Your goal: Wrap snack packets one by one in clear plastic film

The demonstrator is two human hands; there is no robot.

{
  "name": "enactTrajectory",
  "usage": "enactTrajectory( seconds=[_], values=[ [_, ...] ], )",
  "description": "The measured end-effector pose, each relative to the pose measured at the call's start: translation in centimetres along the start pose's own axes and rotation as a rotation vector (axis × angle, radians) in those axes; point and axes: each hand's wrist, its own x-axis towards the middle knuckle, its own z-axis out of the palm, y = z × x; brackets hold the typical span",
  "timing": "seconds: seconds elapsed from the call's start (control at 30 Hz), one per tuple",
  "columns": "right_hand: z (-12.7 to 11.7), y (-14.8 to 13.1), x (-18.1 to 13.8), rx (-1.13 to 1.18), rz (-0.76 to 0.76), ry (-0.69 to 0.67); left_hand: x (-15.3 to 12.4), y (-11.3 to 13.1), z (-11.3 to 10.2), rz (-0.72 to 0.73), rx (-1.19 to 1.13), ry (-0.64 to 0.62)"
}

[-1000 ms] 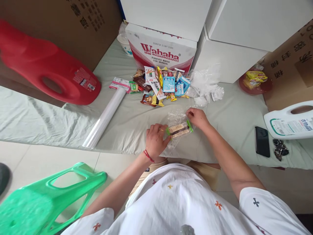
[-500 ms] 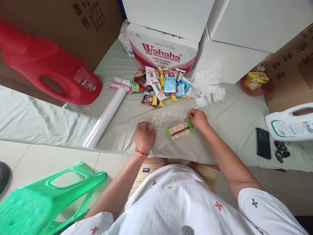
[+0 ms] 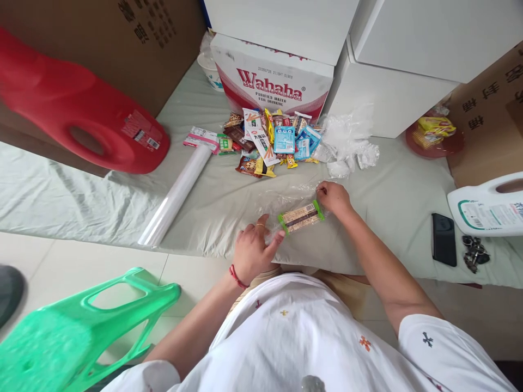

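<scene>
A snack bar (image 3: 301,217) with green wrapper ends lies on a sheet of clear cling film (image 3: 286,196) spread on the grey-green cloth. My left hand (image 3: 253,251) sits just left of the bar, its thumb and fingers pinching the film's near left edge. At the bar's upper right end, my right hand (image 3: 333,197) is closed in a pinch on the film's far corner. Behind them lies a pile of snack packets (image 3: 272,142).
A cling film roll (image 3: 175,197) lies to the left, with a red jug (image 3: 77,114) beyond it. A Wahaha box (image 3: 272,81) and white boxes stand at the back. Crumpled plastic (image 3: 347,144), a phone (image 3: 444,246), keys (image 3: 474,253), a white jug (image 3: 488,207) and a green stool (image 3: 81,326) are nearby.
My left hand moved left along the film, then came back right and nearer to the bar's left end. My right hand stayed pinching the film's far corner.
</scene>
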Motion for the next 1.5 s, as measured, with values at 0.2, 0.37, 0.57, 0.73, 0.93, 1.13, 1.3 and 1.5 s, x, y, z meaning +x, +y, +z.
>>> enactTrajectory(
  seconds=[0.2,0.37,0.57,0.73,0.93,1.13,1.3,1.5],
  values=[
    [0.1,2.1,0.3,0.255,-0.004,0.033,3.0,-0.3,-0.6,-0.143,-0.489,0.025],
    [-0.7,4.8,0.3,0.644,0.052,-0.012,5.2,-1.5,-0.2,-0.219,-0.803,0.159],
    [-1.2,6.7,-0.1,0.796,0.186,-0.033,6.1,-2.3,0.6,-0.248,-0.448,0.47],
    [-0.8,6.4,0.1,0.808,0.172,-0.065,2.5,2.5,-0.9,0.462,-0.029,0.744],
    [-0.3,6.2,0.8,0.815,0.168,-0.022,1.4,4.8,2.6,0.722,0.178,0.2],
    [-2.2,7.3,-1.2,0.789,0.196,-0.018,3.8,1.2,6.0,0.464,0.254,-0.009],
    [-2.8,8.5,-5.2,0.903,0.075,-0.337,3.8,0.4,5.9,0.474,0.189,-0.046],
    [-3.6,12.6,-7.5,0.899,0.161,-0.21,4.0,0.0,6.0,0.47,0.171,-0.065]
  ],
)
